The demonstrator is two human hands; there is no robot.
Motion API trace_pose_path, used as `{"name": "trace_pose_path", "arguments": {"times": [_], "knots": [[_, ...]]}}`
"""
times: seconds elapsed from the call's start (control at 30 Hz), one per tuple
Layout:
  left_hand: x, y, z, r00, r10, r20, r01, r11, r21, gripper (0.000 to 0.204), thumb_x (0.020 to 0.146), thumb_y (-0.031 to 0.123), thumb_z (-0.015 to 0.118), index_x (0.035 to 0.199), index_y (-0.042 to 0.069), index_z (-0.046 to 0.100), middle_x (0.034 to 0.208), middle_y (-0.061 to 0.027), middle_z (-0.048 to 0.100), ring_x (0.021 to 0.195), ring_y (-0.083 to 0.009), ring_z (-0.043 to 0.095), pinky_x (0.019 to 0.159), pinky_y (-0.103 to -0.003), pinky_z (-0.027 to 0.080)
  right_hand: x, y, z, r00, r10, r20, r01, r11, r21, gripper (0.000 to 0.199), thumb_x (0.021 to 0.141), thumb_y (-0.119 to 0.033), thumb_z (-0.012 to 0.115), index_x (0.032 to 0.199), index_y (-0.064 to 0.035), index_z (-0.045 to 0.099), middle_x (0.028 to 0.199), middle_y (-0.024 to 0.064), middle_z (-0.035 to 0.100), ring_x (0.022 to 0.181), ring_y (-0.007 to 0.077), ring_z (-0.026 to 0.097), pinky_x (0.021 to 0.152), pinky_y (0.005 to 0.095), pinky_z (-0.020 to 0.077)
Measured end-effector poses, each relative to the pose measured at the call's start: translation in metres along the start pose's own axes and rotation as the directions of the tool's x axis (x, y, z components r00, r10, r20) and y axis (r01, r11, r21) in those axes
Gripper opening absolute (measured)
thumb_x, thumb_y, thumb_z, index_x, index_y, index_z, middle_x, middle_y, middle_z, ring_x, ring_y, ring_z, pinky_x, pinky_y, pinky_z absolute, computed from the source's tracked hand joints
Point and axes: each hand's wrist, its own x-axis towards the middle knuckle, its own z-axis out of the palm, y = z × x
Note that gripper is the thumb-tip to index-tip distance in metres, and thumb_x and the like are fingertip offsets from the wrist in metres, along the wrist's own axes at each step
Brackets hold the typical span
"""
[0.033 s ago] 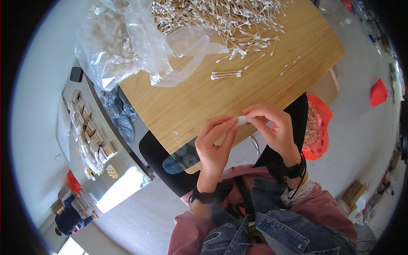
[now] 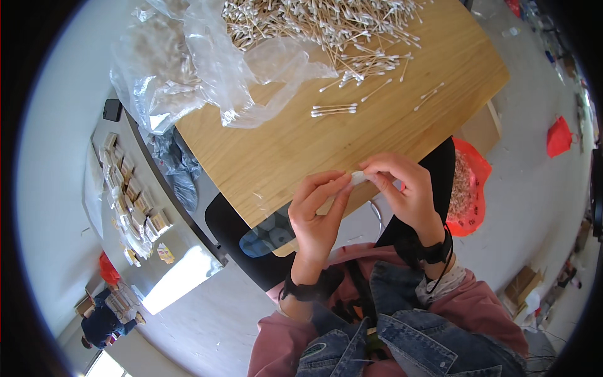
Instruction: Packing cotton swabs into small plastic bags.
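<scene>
My left hand (image 2: pixel 319 210) and my right hand (image 2: pixel 405 191) meet over the near edge of the wooden table (image 2: pixel 276 169). Between the fingertips of both is pinched a small white piece (image 2: pixel 358 178), too small to tell its kind. Both hands are closed on it, thumbs against forefingers. Farther off on the tabletop lie a few cotton swabs (image 2: pixel 334 110) side by side, and a pair of swabs (image 2: pixel 429 97) sits to the right. Beyond them spreads a large heap of cotton swabs (image 2: pixel 314 22).
A clear plastic bag (image 2: pixel 213 63) drapes over the table's far left. To the left, a grey table (image 2: pixel 182 267) carries rows of small packs (image 2: pixel 132 195) and a phone (image 2: pixel 112 110). A red bag of swabs (image 2: pixel 477 182) stands right of my seat. Another person (image 2: pixel 103 320) is far left.
</scene>
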Motion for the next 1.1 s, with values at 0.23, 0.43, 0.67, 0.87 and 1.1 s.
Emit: {"name": "trace_pose_path", "arguments": {"times": [0.23, 0.43, 0.67, 0.87, 1.1], "knots": [[-0.001, -0.001, 0.003, 0.999, -0.013, -0.029, 0.013, 1.0, -0.019, 0.016, 0.078, -0.007, 0.072, 0.093, 0.0, 0.073, 0.098, -0.0099, 0.068, 0.091, -0.0182, 0.064, 0.081, -0.027, 0.049, 0.005, -0.011, -0.003, 0.991, -0.119, 0.062, 0.132, 0.941, -0.311, 0.008, 0.085, 0.004, 0.062, 0.09, -0.002, 0.06, 0.085, 0.0105, 0.062, 0.07, 0.0251, 0.063, 0.058, 0.0301, 0.0484], [-0.001, -0.002, 0.002, 0.999, 0.024, -0.029, -0.024, 1.0, 0.015, 0.017, 0.077, -0.003, 0.075, 0.093, 0.002, 0.073, 0.095, -0.0095, 0.068, 0.086, -0.0198, 0.065, 0.076, -0.028, 0.051, 0.005, -0.015, -0.005, 0.992, 0.079, 0.1, -0.076, 0.997, -0.032, 0.008, 0.084, 0.006, 0.062, 0.089, -0.0013, 0.059, 0.089, 0.009, 0.062, 0.073, 0.0203, 0.062, 0.059, 0.0279, 0.048], [-0.003, -0.003, -0.001, 1.0, 0.001, 0.03, 0.0, 0.999, -0.042, 0.019, 0.078, -0.005, 0.073, 0.096, 0.0, 0.072, 0.099, -0.0105, 0.068, 0.092, -0.0201, 0.065, 0.081, -0.028, 0.05, 0.002, -0.014, 0.005, 0.999, -0.015, 0.03, 0.021, 0.982, -0.188, 0.008, 0.085, 0.005, 0.061, 0.088, -0.0022, 0.058, 0.087, 0.0085, 0.059, 0.072, 0.0245, 0.059, 0.06, 0.0297, 0.0475], [-0.008, -0.008, -0.012, 1.0, 0.019, 0.02, -0.018, 1.0, -0.022, 0.023, 0.076, -0.005, 0.074, 0.099, 0.001, 0.073, 0.1, -0.0122, 0.069, 0.09, -0.0213, 0.067, 0.078, -0.028, 0.051, 0.0, -0.017, 0.008, 0.99, 0.116, 0.079, -0.122, 0.989, 0.078, 0.01, 0.084, 0.005, 0.064, 0.092, -0.0015, 0.063, 0.091, 0.0063, 0.062, 0.073, 0.0164, 0.06, 0.059, 0.0249, 0.0465], [-0.017, -0.005, -0.022, 0.997, 0.058, 0.043, -0.06, 0.997, 0.048, 0.02, 0.075, -0.007, 0.074, 0.095, -0.001, 0.073, 0.098, -0.0136, 0.07, 0.089, -0.0195, 0.066, 0.079, -0.028, 0.052, -0.013, -0.014, 0.018, 0.993, 0.111, 0.046, -0.116, 0.986, 0.123, 0.005, 0.083, 0.005, 0.066, 0.087, 0.0003, 0.066, 0.094, 0.007, 0.065, 0.069, 0.0131, 0.058, 0.057, 0.0226, 0.0447]]}}
